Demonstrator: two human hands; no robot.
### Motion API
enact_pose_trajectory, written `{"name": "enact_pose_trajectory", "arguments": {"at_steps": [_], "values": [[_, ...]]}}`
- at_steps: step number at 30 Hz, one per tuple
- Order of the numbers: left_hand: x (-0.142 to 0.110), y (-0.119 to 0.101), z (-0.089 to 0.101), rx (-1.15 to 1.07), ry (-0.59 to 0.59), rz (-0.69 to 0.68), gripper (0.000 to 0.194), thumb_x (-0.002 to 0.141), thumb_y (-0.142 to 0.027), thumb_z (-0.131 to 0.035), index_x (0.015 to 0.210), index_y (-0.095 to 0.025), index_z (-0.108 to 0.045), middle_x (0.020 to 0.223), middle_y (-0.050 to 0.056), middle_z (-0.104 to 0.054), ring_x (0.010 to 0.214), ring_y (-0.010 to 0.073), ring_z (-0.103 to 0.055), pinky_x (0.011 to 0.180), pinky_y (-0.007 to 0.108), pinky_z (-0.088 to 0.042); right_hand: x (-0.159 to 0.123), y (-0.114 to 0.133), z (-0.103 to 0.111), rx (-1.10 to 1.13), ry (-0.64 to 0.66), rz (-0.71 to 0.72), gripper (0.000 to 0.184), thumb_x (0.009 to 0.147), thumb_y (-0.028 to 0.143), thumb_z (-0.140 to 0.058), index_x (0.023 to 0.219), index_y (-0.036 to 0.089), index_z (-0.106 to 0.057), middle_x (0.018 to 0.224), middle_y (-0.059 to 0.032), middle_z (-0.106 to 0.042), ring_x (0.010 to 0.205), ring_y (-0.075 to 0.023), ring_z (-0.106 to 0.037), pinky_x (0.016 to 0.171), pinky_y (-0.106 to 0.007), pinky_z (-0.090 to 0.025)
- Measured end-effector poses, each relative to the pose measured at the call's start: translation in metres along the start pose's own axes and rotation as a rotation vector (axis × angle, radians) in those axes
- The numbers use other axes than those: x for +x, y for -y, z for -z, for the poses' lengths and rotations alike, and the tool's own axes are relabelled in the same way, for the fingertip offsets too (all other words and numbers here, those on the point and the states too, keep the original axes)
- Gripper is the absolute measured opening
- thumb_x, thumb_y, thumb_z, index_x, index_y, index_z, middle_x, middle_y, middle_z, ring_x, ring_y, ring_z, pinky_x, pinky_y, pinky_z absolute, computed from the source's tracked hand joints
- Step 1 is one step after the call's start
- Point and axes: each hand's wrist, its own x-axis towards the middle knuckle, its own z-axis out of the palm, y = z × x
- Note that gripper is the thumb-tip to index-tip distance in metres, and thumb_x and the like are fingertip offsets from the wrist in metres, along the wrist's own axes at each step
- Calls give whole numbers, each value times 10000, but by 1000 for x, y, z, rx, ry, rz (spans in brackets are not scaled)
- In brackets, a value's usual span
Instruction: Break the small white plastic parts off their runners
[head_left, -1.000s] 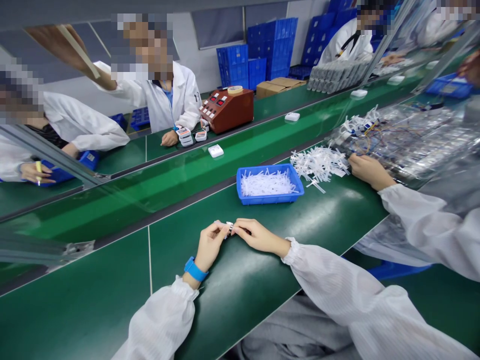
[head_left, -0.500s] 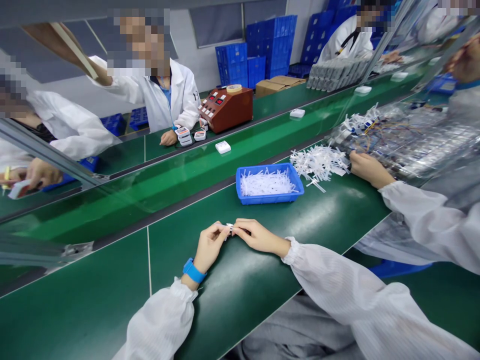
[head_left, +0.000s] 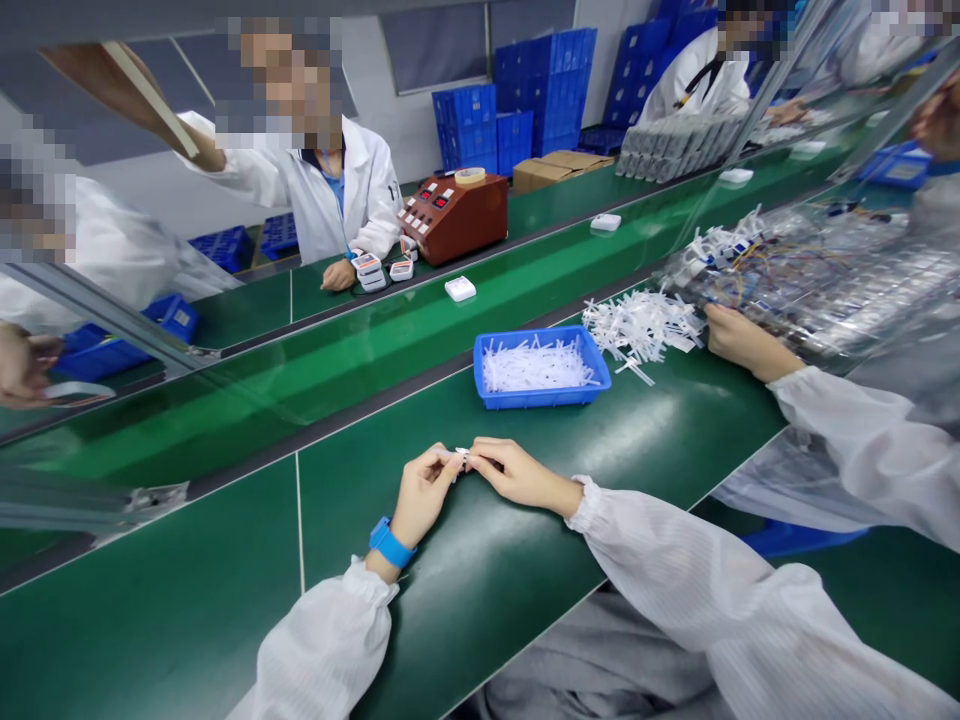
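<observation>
Your left hand (head_left: pixel 422 494) and right hand (head_left: pixel 520 472), fingertips nearly closed, pinch a small white piece (head_left: pixel 462 453) between them, probably steadying it.

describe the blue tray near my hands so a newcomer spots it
On the green workbench, find the left hand and right hand with a small white piece between them. Just beyond sits a shallow rectangular blue tray filled with thin white strips. Its walls set it apart from the loose white heap on its right, which lies straight on the bench.
</observation>
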Motion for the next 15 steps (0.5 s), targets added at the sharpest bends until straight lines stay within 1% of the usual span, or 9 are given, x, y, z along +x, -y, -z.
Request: {"name": "enact_pose_trajectory", "arguments": {"at_steps": [4, 9, 15], "values": [[0, 3, 0, 18, 0, -7, 240, 822, -350, -629, 715, -138, -666, 668, -1, -518, 636, 117, -481, 614, 233, -370, 0, -1, -1, -11, -15, -1, 271, 968, 237, -369, 778, 160, -547, 741, -13, -518, 668, -118, -483, 660, -244, -389], [0, 3, -1, 23, 9, -7, 246, 834, -357, -615, 723, -139, -647, 668, -8, -516, 633, 112, -475, 616, 231, -371, 0, 1, 0, 32, -23, -19, 268, 965, 246, -379, 788, 161, -562, 764, -19, -547, 686, -119, -507, 671, -243, -402], [1, 4, 0, -66, 30, 30, 268, 836, -380, -610, 704, -147, -591, 684, -9, -555, 671, 115, -518, 664, 235, -407, 2, 3, 2, 177, -20, -113, 290, 954, 323, -412, 804, 154, -594, 803, -32, -608, 743, -133, -559, 705, -250, -435]]}}
